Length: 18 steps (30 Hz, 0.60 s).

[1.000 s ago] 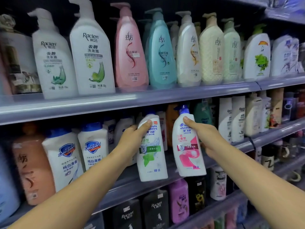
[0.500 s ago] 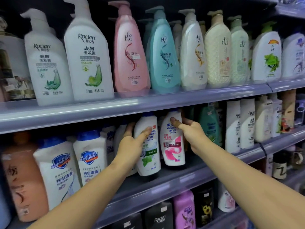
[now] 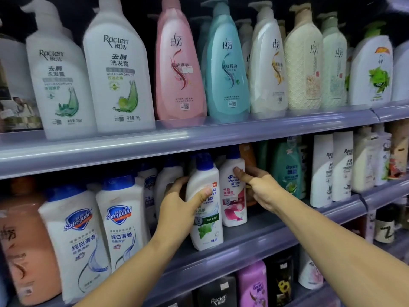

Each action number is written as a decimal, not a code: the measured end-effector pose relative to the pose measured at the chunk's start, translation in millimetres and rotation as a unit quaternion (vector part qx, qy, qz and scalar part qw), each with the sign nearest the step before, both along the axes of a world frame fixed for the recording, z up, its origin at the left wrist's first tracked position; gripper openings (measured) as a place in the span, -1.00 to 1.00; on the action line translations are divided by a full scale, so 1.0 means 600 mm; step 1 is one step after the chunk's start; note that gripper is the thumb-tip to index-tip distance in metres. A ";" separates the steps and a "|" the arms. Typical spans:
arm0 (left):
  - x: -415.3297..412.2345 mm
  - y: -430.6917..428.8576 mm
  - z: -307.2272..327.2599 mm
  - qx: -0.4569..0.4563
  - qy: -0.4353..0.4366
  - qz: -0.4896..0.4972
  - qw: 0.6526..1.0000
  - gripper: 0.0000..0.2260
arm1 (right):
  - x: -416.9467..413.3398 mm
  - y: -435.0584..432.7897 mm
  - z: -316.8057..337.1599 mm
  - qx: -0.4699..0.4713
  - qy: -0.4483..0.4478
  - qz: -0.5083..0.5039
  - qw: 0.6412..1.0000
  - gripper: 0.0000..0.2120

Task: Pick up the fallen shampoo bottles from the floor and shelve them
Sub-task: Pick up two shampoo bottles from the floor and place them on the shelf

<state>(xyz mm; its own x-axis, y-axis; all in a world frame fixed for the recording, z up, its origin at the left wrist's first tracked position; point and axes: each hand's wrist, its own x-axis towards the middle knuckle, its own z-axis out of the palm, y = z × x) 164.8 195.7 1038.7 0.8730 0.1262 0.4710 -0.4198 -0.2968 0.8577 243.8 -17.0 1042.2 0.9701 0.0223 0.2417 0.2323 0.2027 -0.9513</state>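
Two white Head & Shoulders shampoo bottles with blue caps stand upright on the middle shelf (image 3: 254, 237). The green-label bottle (image 3: 207, 220) is nearer the front edge, and my left hand (image 3: 180, 203) wraps around its left side with the thumb across its front. The pink-label bottle (image 3: 234, 196) stands just behind and to its right. My right hand (image 3: 259, 188) holds that one from the right, thumb on its front, fingers hidden behind it.
Two Safeguard bottles (image 3: 120, 231) stand to the left on the same shelf, a teal Rejoice bottle (image 3: 287, 171) and white Raclen bottles (image 3: 332, 167) to the right. Large pump bottles (image 3: 225, 69) fill the upper shelf. Dark and pink bottles (image 3: 252, 284) sit on the shelf below.
Both hands pushed the two bottles from in front of the shelf edge back onto the middle shelf. The bottles now stand upright on it, the pink-label one deeper in.
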 end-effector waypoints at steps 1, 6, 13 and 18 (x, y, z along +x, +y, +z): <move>-0.001 0.002 -0.001 0.014 -0.001 0.009 1.000 -0.57 | 0.002 0.000 -0.001 -0.005 -0.002 -0.002 1.000 -0.77; -0.007 0.015 -0.003 0.075 -0.015 0.041 0.996 -0.50 | 0.016 0.003 -0.009 -0.027 -0.018 -0.027 0.999 -0.69; 0.000 0.012 -0.009 0.078 -0.033 0.046 0.995 -0.47 | 0.021 -0.005 -0.009 -0.040 -0.019 -0.016 0.999 -0.69; -0.002 0.003 -0.009 0.082 -0.039 0.044 0.995 -0.48 | 0.025 -0.008 -0.009 -0.044 -0.017 -0.008 0.999 -0.70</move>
